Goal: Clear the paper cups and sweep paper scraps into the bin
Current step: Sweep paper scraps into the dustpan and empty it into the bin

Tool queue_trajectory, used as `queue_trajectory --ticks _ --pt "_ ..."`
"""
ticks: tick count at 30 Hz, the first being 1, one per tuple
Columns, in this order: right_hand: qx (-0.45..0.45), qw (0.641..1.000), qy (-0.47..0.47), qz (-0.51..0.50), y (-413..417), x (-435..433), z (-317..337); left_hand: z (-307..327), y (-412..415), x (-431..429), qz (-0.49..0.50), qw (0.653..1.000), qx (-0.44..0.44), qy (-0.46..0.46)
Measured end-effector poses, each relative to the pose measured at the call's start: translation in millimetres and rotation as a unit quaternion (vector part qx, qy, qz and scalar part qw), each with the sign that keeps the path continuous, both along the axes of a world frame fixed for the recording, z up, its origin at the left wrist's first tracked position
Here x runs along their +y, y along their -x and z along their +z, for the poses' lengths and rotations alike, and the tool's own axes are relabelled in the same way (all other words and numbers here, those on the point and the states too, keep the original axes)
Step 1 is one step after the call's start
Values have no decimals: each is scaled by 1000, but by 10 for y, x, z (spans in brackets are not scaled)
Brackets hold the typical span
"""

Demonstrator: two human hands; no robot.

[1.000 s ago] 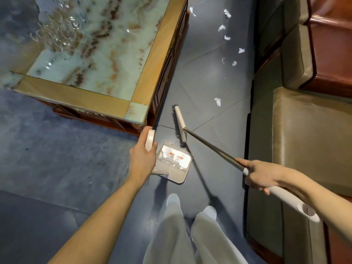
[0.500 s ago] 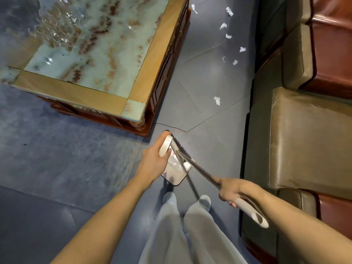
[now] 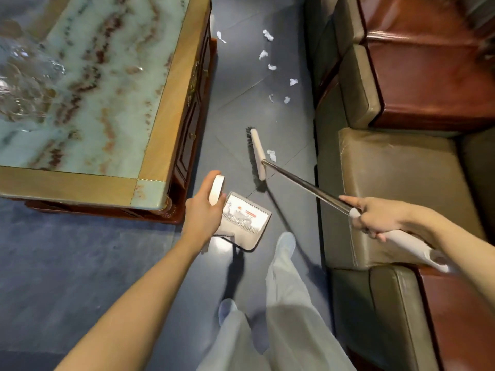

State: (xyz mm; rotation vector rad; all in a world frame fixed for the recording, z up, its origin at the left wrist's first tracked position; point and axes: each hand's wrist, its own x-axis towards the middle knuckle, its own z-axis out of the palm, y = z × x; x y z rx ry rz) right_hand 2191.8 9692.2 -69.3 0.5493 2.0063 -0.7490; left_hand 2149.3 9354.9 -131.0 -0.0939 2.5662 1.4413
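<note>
Our left hand (image 3: 203, 212) grips dustpan (image 3: 245, 219) handle, pan on floor (image 3: 80, 263). Our right hand (image 3: 375, 219) holds broom (image 3: 257, 153) pole; brush head touching nearest paper scrap (image 3: 272, 154). More scraps (image 3: 267, 35) lie farther ahead.

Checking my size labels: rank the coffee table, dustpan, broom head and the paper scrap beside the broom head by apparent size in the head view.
1. coffee table, partly cropped
2. dustpan
3. broom head, similar in length to the dustpan but far narrower
4. paper scrap
</note>
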Motion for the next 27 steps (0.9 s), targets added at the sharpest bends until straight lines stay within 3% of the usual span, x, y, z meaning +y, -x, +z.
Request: queue_trajectory --ticks 7,12,14,17,23,27 --pt "41 993 -90 65 1433 687 -337 -91 1182 826 25 1000 9 -10" --pt "-9 992 -97 75 2247 1102 -797 -92 2006 1438 100 995 -9 1" --pt "-30 995 -71 65 2378 1184 -1021 -90 2197 1582 89 996 -24 14" --pt "-31 985 -77 153 2397 1195 -1127 -81 2405 1684 61 997 -32 29" --pt "-90 988 -19 121 2366 1529 -924 -58 2802 1822 28 999 -14 25" --pt "-90 987 -38 128 2437 1867 -807 16 3115 1826 18 999 0 27"
